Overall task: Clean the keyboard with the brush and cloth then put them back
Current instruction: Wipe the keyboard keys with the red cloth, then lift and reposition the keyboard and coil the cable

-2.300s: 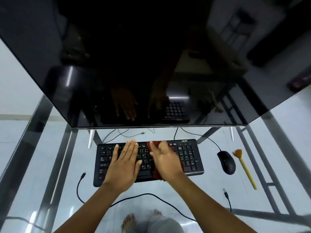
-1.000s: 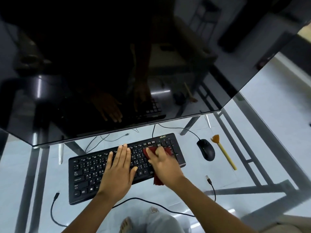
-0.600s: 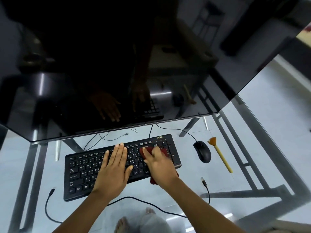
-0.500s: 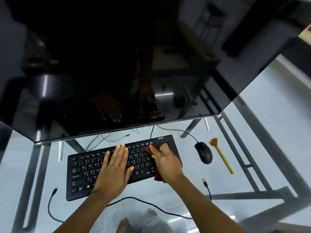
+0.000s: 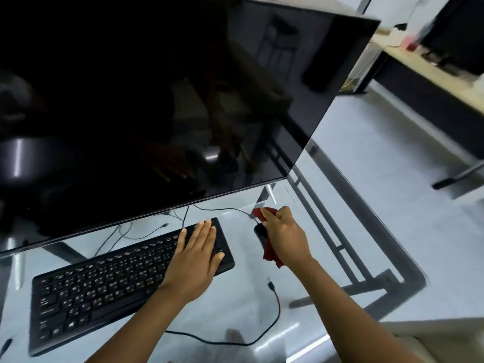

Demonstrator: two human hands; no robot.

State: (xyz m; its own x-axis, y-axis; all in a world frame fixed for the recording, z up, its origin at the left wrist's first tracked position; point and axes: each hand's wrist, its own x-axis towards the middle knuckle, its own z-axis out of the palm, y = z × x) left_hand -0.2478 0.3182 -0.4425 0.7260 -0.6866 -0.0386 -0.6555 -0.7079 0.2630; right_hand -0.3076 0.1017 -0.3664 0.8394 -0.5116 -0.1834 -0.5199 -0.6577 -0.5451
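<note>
A black keyboard lies on the glass desk under the monitor. My left hand rests flat on the keyboard's right end, fingers spread. My right hand is off the keyboard to its right, closed around a red cloth that hangs below and pokes out above the fingers. The hand and cloth sit over the black mouse, which is mostly hidden. The brush is not visible; my right hand covers the spot where it lay.
A large dark monitor overhangs the back of the desk. Loose black cables and a plug lie near the front. The desk's metal frame runs under the glass at right. Another desk stands at far right.
My right hand has lifted the red cloth off the keyboard and carried it right, over the mouse. My left hand slid to the keyboard's right end. The view swung rightward.
</note>
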